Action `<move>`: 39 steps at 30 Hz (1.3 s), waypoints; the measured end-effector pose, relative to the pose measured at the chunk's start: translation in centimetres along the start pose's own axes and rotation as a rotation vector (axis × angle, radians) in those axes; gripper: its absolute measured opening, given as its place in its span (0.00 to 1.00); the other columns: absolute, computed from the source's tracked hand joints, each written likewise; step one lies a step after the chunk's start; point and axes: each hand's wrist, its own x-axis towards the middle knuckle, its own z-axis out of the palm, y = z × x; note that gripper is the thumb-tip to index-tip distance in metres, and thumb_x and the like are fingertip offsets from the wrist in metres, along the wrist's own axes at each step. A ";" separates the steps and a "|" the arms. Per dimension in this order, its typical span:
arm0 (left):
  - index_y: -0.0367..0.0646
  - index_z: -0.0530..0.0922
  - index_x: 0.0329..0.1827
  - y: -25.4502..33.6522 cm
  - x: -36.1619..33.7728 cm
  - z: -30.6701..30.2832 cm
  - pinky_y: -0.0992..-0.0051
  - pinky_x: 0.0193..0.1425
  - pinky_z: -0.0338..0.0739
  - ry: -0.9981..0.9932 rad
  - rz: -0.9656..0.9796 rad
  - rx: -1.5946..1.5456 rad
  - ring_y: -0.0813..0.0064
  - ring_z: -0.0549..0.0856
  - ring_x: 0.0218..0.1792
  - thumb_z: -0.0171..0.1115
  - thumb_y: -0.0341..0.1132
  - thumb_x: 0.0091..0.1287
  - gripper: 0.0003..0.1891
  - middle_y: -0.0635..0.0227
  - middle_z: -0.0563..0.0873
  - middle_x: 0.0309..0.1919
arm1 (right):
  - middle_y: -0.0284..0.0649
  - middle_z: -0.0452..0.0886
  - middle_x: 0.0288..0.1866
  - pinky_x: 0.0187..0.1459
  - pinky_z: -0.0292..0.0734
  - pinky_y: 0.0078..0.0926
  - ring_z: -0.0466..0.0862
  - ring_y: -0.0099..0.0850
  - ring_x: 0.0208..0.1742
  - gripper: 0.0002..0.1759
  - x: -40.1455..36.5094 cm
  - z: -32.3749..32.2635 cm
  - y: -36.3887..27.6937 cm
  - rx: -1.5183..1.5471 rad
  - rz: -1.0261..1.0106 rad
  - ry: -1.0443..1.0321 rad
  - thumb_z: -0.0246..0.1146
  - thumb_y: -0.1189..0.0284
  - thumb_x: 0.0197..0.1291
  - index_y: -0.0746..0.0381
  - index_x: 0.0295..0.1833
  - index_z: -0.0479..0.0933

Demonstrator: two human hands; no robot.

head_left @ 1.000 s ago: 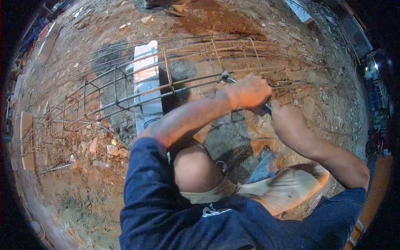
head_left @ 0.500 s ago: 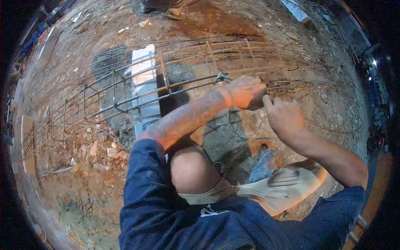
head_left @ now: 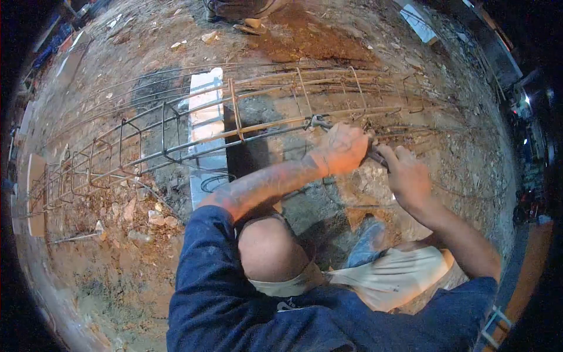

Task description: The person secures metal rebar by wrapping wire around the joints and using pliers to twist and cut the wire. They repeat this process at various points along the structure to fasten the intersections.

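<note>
A long rebar cage of thin bars and square stirrups runs across the view. My left hand is closed at the near side of the cage, just right of a small metal tool head that lies against the near bars. My right hand is closed to the right of it, with its fingers on a dark tool handle that reaches towards my left hand. How much of the tool lies inside my left fist is hidden.
A white block lies under the cage. Another pale block stands at the far left, and a third lies at the upper right. Broken stones are scattered at the lower left. A person's foot and leg show at the top.
My left hand has turned and moved slightly lower. My right hand has shifted right and down, and the dark handle between the hands now shows. More of the person's leg is visible at the top.
</note>
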 end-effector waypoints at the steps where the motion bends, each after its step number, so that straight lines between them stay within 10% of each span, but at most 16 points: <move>1: 0.41 0.77 0.36 -0.1 -0.4 1.0 0.62 0.45 0.72 0.239 0.094 0.063 0.57 0.80 0.35 0.55 0.30 0.55 0.07 0.57 0.79 0.31 | 0.45 0.80 0.26 0.30 0.78 0.36 0.82 0.41 0.28 0.14 0.2 0.0 0.2 0.093 0.023 0.107 0.62 0.72 0.52 0.64 0.43 0.69; 2: 0.41 0.77 0.36 -0.2 -0.5 1.2 0.62 0.45 0.72 0.241 0.092 0.065 0.57 0.80 0.35 0.55 0.30 0.55 0.07 0.57 0.79 0.31 | 0.45 0.80 0.26 0.30 0.78 0.36 0.82 0.41 0.28 0.14 0.8 -0.9 0.7 0.092 0.021 0.108 0.62 0.72 0.52 0.64 0.43 0.69; 4: 0.39 0.76 0.34 -0.5 -0.4 1.5 0.63 0.44 0.71 0.354 0.185 0.105 0.60 0.79 0.37 0.56 0.31 0.53 0.08 0.58 0.78 0.31 | 0.39 0.79 0.24 0.28 0.77 0.33 0.82 0.35 0.26 0.14 2.5 -3.3 1.9 0.807 0.214 -0.815 0.64 0.68 0.53 0.64 0.40 0.69; 5: 0.39 0.75 0.34 -0.3 -0.5 1.4 0.65 0.45 0.71 0.329 0.142 0.090 0.61 0.79 0.39 0.57 0.32 0.50 0.09 0.59 0.78 0.32 | 0.38 0.77 0.23 0.26 0.75 0.35 0.82 0.31 0.26 0.16 2.8 -3.1 2.3 1.069 0.361 -0.937 0.65 0.65 0.53 0.65 0.38 0.69; 8: 0.39 0.75 0.33 -0.2 -0.6 1.2 0.66 0.45 0.71 0.444 0.195 0.073 0.61 0.79 0.39 0.59 0.32 0.49 0.09 0.59 0.78 0.32 | 0.43 0.78 0.24 0.24 0.76 0.34 0.82 0.33 0.24 0.14 1.6 -0.7 1.0 0.822 0.242 -0.570 0.63 0.69 0.53 0.64 0.40 0.69; 9: 0.41 0.76 0.34 -0.5 -0.6 0.6 0.64 0.43 0.72 0.359 0.227 -0.002 0.60 0.79 0.38 0.62 0.34 0.48 0.11 0.58 0.78 0.31 | 0.45 0.78 0.25 0.23 0.76 0.35 0.82 0.36 0.23 0.15 0.4 0.1 0.1 0.242 0.114 -0.307 0.62 0.73 0.50 0.62 0.43 0.68; 14: 0.46 0.78 0.38 -0.5 1.6 -0.9 0.58 0.36 0.74 -0.077 0.083 -0.040 0.56 0.81 0.32 0.62 0.39 0.48 0.14 0.59 0.81 0.28 | 0.47 0.77 0.31 0.29 0.76 0.43 0.81 0.47 0.31 0.21 0.3 -0.7 0.5 -0.142 0.008 -0.180 0.63 0.72 0.47 0.61 0.48 0.66; 18: 0.46 0.78 0.38 -0.2 -0.2 1.3 0.58 0.38 0.75 -0.079 -0.076 -0.101 0.57 0.82 0.33 0.63 0.42 0.49 0.15 0.58 0.81 0.25 | 0.48 0.75 0.34 0.36 0.75 0.44 0.79 0.50 0.38 0.20 0.1 -1.6 1.2 0.196 0.074 -0.274 0.63 0.73 0.48 0.61 0.47 0.66; 22: 0.39 0.77 0.37 -1.8 -1.2 1.3 0.61 0.49 0.73 0.095 0.500 -0.101 0.57 0.81 0.38 0.63 0.48 0.51 0.20 0.54 0.81 0.30 | 0.51 0.73 0.38 0.40 0.70 0.44 0.75 0.51 0.40 0.19 -3.4 1.6 4.6 0.453 0.006 -0.344 0.62 0.74 0.49 0.63 0.47 0.68; 26: 0.39 0.79 0.44 -1.1 -1.2 -1.7 0.64 0.47 0.74 -0.619 0.015 -0.385 0.59 0.81 0.38 0.58 0.57 0.60 0.27 0.55 0.82 0.37 | 0.49 0.74 0.34 0.40 0.70 0.40 0.75 0.46 0.37 0.14 -6.1 2.3 7.8 0.855 0.079 -0.554 0.64 0.68 0.53 0.66 0.40 0.74; 29: 0.40 0.79 0.50 -1.9 -1.2 -0.1 0.70 0.50 0.75 -0.711 -0.622 -1.392 0.67 0.81 0.42 0.43 0.57 0.70 0.29 0.58 0.83 0.44 | 0.39 0.79 0.38 0.42 0.72 0.33 0.77 0.34 0.41 0.22 -8.2 2.5 9.2 1.189 0.399 -0.727 0.63 0.57 0.57 0.67 0.43 0.76; 33: 0.39 0.74 0.58 -0.7 -2.3 3.1 0.73 0.54 0.72 -0.272 -0.447 -2.303 0.72 0.78 0.49 0.46 0.48 0.71 0.24 0.60 0.82 0.47 | 0.37 0.79 0.35 0.37 0.73 0.27 0.78 0.26 0.36 0.24 -11.2 8.3 12.9 1.739 0.581 -0.742 0.62 0.55 0.58 0.67 0.47 0.76; 34: 0.39 0.74 0.58 -0.8 -2.6 3.1 0.73 0.54 0.72 -0.251 -0.477 -2.288 0.72 0.78 0.49 0.46 0.48 0.71 0.24 0.60 0.82 0.47 | 0.37 0.79 0.35 0.37 0.73 0.27 0.78 0.26 0.36 0.24 -10.8 10.3 13.1 1.759 0.557 -0.760 0.62 0.55 0.58 0.67 0.47 0.76; 36: 0.39 0.74 0.59 -1.2 -2.3 3.1 0.70 0.55 0.70 -0.211 -0.169 -0.954 0.67 0.78 0.48 0.52 0.40 0.68 0.20 0.61 0.83 0.45 | 0.36 0.76 0.27 0.25 0.69 0.22 0.74 0.21 0.24 0.24 -10.6 12.9 13.6 1.464 0.319 -0.354 0.63 0.54 0.57 0.67 0.42 0.76; 37: 0.39 0.75 0.56 -1.2 -0.8 3.6 0.71 0.54 0.68 -0.457 -0.390 -1.362 0.63 0.79 0.47 0.56 0.38 0.65 0.19 0.61 0.83 0.44 | 0.36 0.76 0.27 0.25 0.69 0.23 0.74 0.22 0.24 0.22 -9.4 11.1 14.0 1.736 0.479 -0.702 0.62 0.55 0.58 0.67 0.40 0.76; 39: 0.40 0.77 0.52 -0.7 1.3 2.0 0.69 0.56 0.65 -0.583 -0.295 -0.654 0.64 0.79 0.48 0.60 0.36 0.58 0.19 0.61 0.83 0.43 | 0.41 0.80 0.34 0.37 0.75 0.30 0.79 0.30 0.34 0.23 -8.6 13.9 16.0 1.663 0.191 -0.776 0.61 0.56 0.59 0.68 0.45 0.77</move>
